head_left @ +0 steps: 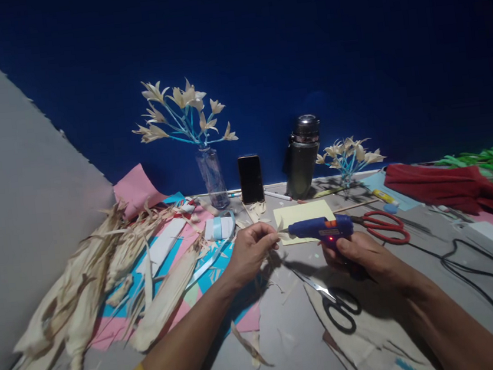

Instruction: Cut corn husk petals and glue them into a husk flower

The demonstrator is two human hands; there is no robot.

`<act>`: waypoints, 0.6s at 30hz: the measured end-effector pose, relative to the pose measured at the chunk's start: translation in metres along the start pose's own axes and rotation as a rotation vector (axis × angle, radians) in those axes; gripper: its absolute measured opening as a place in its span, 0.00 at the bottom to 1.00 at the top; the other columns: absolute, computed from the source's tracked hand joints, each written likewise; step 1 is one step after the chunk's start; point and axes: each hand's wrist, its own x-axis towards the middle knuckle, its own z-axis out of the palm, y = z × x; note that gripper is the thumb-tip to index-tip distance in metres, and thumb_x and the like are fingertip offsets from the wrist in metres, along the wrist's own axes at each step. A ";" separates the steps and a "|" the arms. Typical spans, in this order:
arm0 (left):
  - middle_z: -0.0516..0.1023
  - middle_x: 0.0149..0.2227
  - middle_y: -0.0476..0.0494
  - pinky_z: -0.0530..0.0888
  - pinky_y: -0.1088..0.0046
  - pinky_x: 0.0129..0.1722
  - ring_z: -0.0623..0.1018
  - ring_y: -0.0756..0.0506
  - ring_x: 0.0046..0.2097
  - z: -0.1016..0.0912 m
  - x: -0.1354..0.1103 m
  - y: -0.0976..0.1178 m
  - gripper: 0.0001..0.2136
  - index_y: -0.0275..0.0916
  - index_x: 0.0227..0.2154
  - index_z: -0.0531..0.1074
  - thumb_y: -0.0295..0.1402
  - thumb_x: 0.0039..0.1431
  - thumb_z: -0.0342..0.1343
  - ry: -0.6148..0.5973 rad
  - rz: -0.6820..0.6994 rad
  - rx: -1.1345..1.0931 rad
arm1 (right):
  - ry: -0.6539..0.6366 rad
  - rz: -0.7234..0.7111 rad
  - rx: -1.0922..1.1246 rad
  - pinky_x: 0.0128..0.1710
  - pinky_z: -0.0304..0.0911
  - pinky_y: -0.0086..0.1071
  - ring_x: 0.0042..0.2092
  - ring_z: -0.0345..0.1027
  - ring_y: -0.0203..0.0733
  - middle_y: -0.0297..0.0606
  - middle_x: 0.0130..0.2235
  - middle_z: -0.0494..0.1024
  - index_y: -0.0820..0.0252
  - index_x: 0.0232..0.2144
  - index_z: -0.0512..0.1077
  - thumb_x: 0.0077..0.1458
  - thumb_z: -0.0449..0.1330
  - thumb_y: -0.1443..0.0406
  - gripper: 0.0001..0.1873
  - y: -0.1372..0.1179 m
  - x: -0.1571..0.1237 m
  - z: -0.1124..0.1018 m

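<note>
My right hand (361, 255) grips the handle of a blue hot glue gun (320, 228), whose nozzle points left. My left hand (251, 250) is closed in a pinch on a small pale piece of dried husk (284, 235), held right at the nozzle tip. Both hands hover just above the grey table (290, 334). Black-handled scissors (335, 305) lie on the table below the hands. The glue gun's black cord (470, 272) trails off to the right.
Dried corn husks (105, 272) and coloured paper (204, 279) cover the left. At the back stand a vase of husk flowers (209, 171), a phone (250, 178), a flask (303, 157) and a smaller bouquet (350, 158). Red scissors (382, 226), yellow paper (303, 213) and red cloth (451, 188) lie right.
</note>
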 end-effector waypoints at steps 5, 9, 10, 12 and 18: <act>0.76 0.23 0.46 0.67 0.75 0.28 0.72 0.51 0.26 -0.001 -0.001 -0.001 0.10 0.37 0.24 0.75 0.38 0.50 0.66 -0.009 -0.015 -0.014 | 0.016 -0.007 -0.009 0.22 0.44 0.29 0.24 0.51 0.33 0.33 0.23 0.62 0.60 0.25 0.63 0.59 0.53 0.39 0.31 0.004 0.000 -0.002; 0.77 0.23 0.46 0.67 0.75 0.28 0.72 0.51 0.26 -0.001 -0.001 -0.001 0.09 0.37 0.24 0.75 0.37 0.50 0.65 -0.006 -0.019 -0.025 | -0.007 0.006 0.020 0.22 0.43 0.29 0.24 0.49 0.33 0.32 0.23 0.61 0.60 0.26 0.63 0.59 0.53 0.39 0.31 0.009 -0.001 -0.004; 0.77 0.23 0.46 0.67 0.75 0.28 0.73 0.51 0.26 -0.001 -0.001 -0.002 0.09 0.37 0.24 0.75 0.37 0.50 0.65 -0.005 -0.020 -0.025 | -0.010 0.017 0.027 0.21 0.42 0.28 0.23 0.48 0.32 0.32 0.23 0.61 0.60 0.26 0.63 0.59 0.53 0.39 0.31 0.009 -0.001 -0.004; 0.76 0.23 0.46 0.67 0.75 0.28 0.73 0.51 0.26 0.000 -0.001 -0.002 0.09 0.37 0.24 0.75 0.37 0.50 0.66 -0.001 -0.024 -0.031 | -0.003 0.037 0.021 0.21 0.42 0.28 0.23 0.47 0.31 0.31 0.23 0.61 0.60 0.26 0.64 0.59 0.54 0.39 0.31 0.009 -0.001 -0.003; 0.76 0.22 0.46 0.66 0.76 0.27 0.72 0.51 0.25 0.000 0.000 -0.002 0.09 0.37 0.24 0.74 0.37 0.49 0.66 0.007 -0.022 -0.043 | 0.015 0.023 0.006 0.21 0.42 0.29 0.23 0.48 0.32 0.32 0.22 0.62 0.60 0.25 0.64 0.58 0.54 0.38 0.32 0.004 0.000 -0.001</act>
